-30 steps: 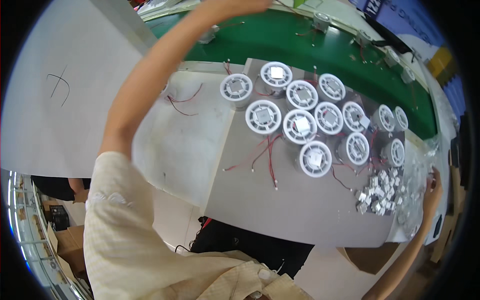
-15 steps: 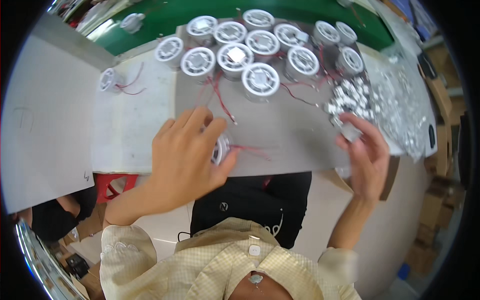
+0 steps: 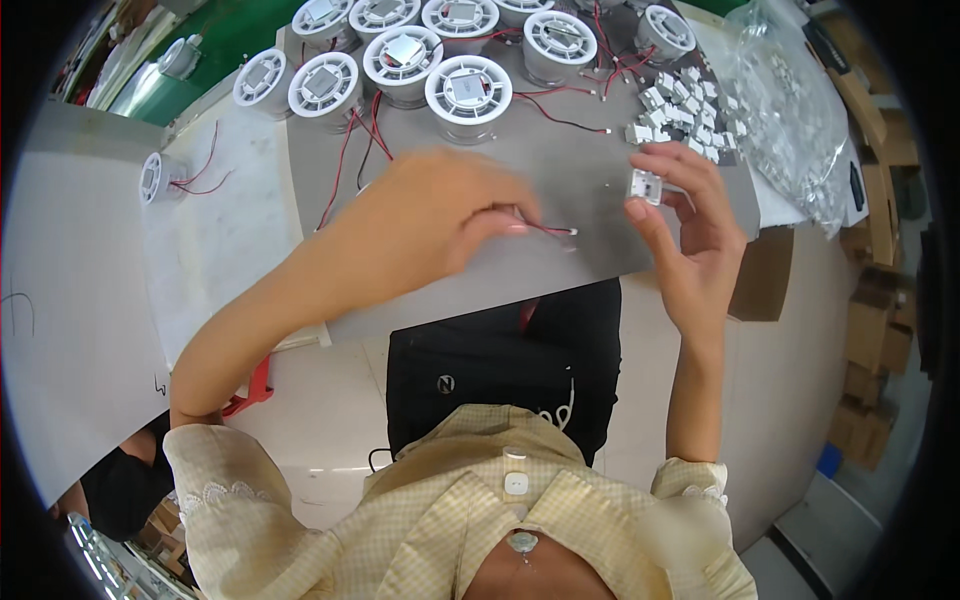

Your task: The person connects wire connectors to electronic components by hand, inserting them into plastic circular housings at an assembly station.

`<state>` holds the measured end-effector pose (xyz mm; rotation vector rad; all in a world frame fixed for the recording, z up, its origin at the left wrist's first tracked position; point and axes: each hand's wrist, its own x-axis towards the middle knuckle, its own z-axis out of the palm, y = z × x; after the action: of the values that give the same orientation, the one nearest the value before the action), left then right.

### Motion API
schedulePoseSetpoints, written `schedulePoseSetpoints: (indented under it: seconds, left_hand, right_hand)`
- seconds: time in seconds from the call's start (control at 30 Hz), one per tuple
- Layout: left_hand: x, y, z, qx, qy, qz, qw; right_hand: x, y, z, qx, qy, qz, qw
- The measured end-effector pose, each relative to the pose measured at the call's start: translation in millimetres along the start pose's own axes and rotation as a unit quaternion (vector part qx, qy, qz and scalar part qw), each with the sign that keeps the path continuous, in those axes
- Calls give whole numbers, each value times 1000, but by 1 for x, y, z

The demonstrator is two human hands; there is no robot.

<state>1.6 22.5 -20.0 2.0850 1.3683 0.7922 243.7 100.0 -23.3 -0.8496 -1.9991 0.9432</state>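
My left hand (image 3: 450, 208), blurred by motion, is pinched around a pair of thin red and black wires (image 3: 548, 228), whose small white plug end sticks out to the right. Any round part at the wires' other end is hidden beneath this hand. Between the thumb and fingers of my right hand (image 3: 700, 215) is a small white block (image 3: 645, 187) with openings in its face, held up over the mat's right side. Beyond my hands stand several round white-rimmed parts (image 3: 468, 92) with square grey tops, some trailing red and black wires.
A pile of small white blocks (image 3: 690, 115) lies on the grey mat (image 3: 590, 255), beside a clear plastic bag (image 3: 785, 120) of more pieces. One wired round part (image 3: 160, 178) sits apart on the white surface at left. Behind it rises a pale panel (image 3: 80, 270).
My left hand has left the round part it was over and moved right, onto the wires. My right hand has brought the small block up and inward. The whole view has shifted.
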Motion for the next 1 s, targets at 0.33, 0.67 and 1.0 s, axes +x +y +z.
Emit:
schedulePoseSetpoints:
  seconds: [0.33, 0.67, 1.0]
  left_hand:
    - [15, 6, 0, -44, 67, -63, 995]
    - [17, 9, 9, -77, 113, -51, 989]
    - [15, 15, 10, -136, 178, -53, 973]
  right_hand:
    - [-17, 30, 25, -247, 48, -14, 968]
    - [-8, 18, -3, -235, -112, -101, 960]
    - [0, 10, 9, 95, -57, 5, 994]
